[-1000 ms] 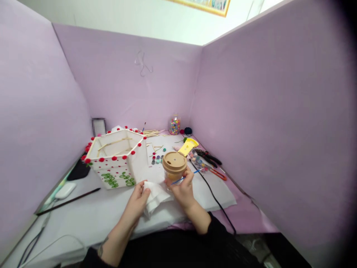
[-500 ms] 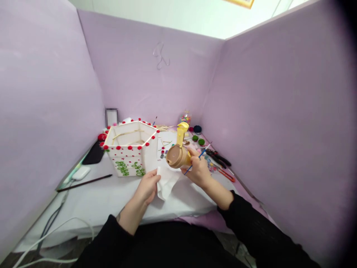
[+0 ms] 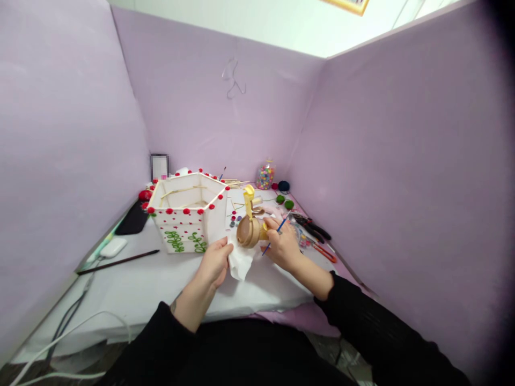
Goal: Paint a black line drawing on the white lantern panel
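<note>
My left hand pinches a white tissue, which hangs down over the table. In my right hand are a drink bottle with a brown lid and a thin blue paintbrush held along with it. The bottle is tilted to the left, its yellow flip cap raised, and the lid is right above or against the tissue; which of the two I cannot tell. Left of the bottle stands a white open-topped box with red beads along its rim and green leaf patterns on its front.
A dark stick, a white case and a black phone-like slab lie at the left. At the right are pliers and an orange cutter. A jar of coloured beads stands at the back. Lilac panels enclose the table.
The bottle has moved left and tipped further over, bringing its lid close to the tissue. My right hand has moved left with it, and the bead jar shows more fully.
</note>
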Available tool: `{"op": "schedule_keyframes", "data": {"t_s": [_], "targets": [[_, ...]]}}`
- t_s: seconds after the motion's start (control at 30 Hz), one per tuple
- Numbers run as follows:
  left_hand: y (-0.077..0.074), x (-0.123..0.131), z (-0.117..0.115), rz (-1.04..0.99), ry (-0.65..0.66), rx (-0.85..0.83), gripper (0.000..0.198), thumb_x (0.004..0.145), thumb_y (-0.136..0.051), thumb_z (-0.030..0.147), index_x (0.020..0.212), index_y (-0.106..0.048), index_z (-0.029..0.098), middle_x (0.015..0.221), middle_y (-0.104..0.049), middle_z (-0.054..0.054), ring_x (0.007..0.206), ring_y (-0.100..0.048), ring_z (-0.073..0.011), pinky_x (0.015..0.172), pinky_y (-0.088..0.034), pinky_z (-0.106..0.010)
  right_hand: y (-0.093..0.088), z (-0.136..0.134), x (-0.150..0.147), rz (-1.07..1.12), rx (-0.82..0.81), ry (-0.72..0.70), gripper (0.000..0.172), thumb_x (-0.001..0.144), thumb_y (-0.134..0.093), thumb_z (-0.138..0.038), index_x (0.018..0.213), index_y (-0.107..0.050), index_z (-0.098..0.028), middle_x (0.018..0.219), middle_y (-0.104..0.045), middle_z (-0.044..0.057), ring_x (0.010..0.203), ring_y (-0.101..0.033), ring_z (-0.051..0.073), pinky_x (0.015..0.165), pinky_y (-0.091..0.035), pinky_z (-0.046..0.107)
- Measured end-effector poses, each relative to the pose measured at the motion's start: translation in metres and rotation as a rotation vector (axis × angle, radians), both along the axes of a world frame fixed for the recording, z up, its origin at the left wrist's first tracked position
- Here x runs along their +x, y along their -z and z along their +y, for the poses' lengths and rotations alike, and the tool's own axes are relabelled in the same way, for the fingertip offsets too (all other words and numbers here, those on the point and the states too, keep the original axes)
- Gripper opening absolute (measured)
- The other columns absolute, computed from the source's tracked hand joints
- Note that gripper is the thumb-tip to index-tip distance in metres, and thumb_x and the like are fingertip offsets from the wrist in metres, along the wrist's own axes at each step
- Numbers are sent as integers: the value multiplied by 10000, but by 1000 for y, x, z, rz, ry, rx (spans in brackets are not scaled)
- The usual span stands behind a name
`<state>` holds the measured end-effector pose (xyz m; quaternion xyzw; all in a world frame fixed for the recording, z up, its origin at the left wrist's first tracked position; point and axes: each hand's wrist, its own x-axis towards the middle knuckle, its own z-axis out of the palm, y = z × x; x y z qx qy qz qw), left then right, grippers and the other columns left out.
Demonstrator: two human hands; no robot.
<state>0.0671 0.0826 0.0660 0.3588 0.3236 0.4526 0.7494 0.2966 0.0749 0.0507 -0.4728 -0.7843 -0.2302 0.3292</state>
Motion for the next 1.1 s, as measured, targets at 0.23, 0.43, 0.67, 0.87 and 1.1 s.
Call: {"op": "schedule_keyframes", "data": {"t_s": [0.23,0.43,0.67,0.87,1.1], "targets": [[3,2,2,4,0,-49,95,927,-755,219,994,-762,152,906,-817,-19,882,-778,-199,953,-597,-437,1,-1,1,-42,-26,21,362,756,-653,-70,1082,-659,-226,1371,-681,150,1236,-618,340,1005,-520,551],[3,7,0,10,-27,-115,72,987,-698,184,1018,-748,143,940,-808,-17,885,-775,-181,921,-612,-402,3,-1,4,-39,-38,6,359,736,-648,-32,1055,-669,-196,1364,-688,183,1234,-619,354,1007,-517,545],[-6,8,-2,2,-46,-202,72,1006,-659,136,980,-727,136,947,-781,-12,851,-757,-160,828,-633,-349,2,-2,7,50,-68,-33,332,768,-650,-110,1083,-648,-214,1373,-687,169,1230,-637,356,993,-542,548],[-16,8,1,-9,-62,-271,81,1004,-646,114,1015,-725,133,1055,-788,-43,968,-767,-191,887,-640,-394,3,4,6,221,-99,-73,333,750,-764,-231,1042,-604,-229,1336,-695,193,1201,-673,392,974,-565,581],[-30,6,11,7,-113,-318,232,1011,-523,-11,1028,-720,111,915,-800,-22,787,-777,-142,758,-651,-298,-21,34,13,529,-122,-14,641,660,-874,-325,1183,-509,-263,1332,-665,143,1135,-703,336,890,-601,480]]}}
